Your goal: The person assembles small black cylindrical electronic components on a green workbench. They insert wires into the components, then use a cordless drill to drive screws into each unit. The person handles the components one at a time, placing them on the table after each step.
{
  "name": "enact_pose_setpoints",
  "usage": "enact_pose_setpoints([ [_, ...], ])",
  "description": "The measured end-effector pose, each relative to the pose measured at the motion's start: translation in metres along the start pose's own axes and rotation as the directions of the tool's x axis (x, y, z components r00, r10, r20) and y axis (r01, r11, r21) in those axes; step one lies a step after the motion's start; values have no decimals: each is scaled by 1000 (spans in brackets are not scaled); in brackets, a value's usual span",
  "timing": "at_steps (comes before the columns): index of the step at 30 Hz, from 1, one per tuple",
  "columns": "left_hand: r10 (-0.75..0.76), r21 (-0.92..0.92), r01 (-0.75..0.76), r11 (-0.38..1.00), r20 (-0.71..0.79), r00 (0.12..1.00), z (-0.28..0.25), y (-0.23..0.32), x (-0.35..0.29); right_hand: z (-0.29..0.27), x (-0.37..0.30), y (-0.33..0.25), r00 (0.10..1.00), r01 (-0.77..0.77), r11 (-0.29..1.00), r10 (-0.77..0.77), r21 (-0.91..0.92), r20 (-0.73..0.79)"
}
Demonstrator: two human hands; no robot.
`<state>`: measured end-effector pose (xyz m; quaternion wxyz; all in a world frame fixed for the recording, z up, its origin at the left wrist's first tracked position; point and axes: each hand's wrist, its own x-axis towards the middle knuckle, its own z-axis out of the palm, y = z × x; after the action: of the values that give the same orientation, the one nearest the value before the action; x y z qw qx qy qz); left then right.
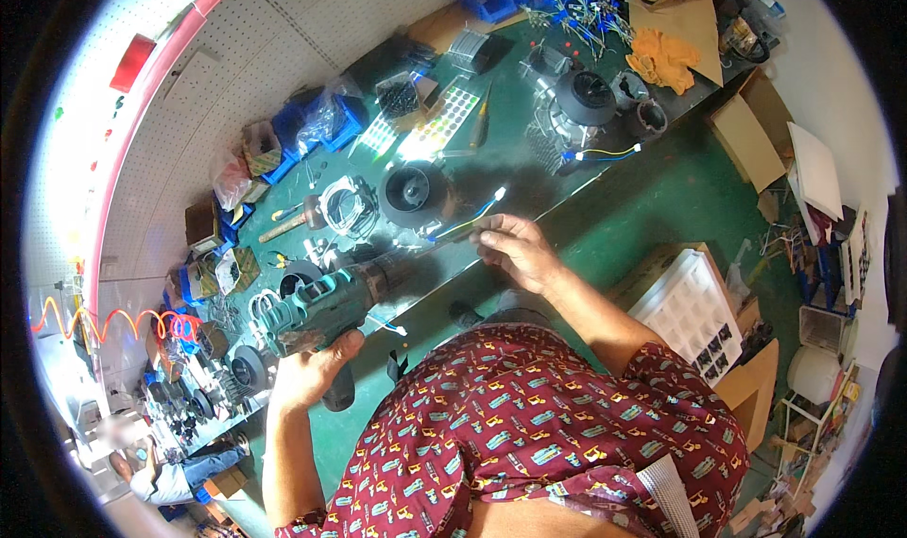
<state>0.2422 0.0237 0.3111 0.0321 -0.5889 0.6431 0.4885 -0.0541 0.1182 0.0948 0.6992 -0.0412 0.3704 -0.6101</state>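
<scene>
My left hand (pixel 316 373) is wrapped round the handle of a teal pistol-grip heat gun (pixel 326 309). Its dark nozzle (pixel 402 272) points right, toward my other hand, over the bench edge. My right hand (pixel 518 252) has thumb and fingers pinched together just past the nozzle; what they hold is too small to make out. Close behind the fingers runs a yellow-and-blue wire with a white connector (pixel 499 195). A round black fan housing (pixel 414 193) stands on the bench beyond the nozzle. Another wire with a white plug (pixel 399 330) hangs below the gun.
The green bench (pixel 510 174) carries a coil of pale cable (pixel 348 207), a hammer (pixel 283 224), a screwdriver (pixel 481 120), sticker sheets (pixel 439 122) and more motor assemblies (pixel 584 99). Blue bins (pixel 340 127) line the wall. A box with a white tray (pixel 688 316) stands right. A person (pixel 170 477) sits far left.
</scene>
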Motion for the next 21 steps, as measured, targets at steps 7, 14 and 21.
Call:
enact_pose_setpoints([
  [7, -1, -62, 0, 998, -11, 1000, 5, 0, -3, -4, 6, -1, 997, 25, 1000, -26, 19, 69],
  [14, -4, -270, 24, 962, 75, 997, -16, 16, 2, -3, 13, -16, 949, 272, 836, -149, -477, 279],
  [21, 23, 125, -34, 992, 89, 996, -44, 74, 20, 7, 41, -35, 874, 486, 571, -297, -662, 385],
])
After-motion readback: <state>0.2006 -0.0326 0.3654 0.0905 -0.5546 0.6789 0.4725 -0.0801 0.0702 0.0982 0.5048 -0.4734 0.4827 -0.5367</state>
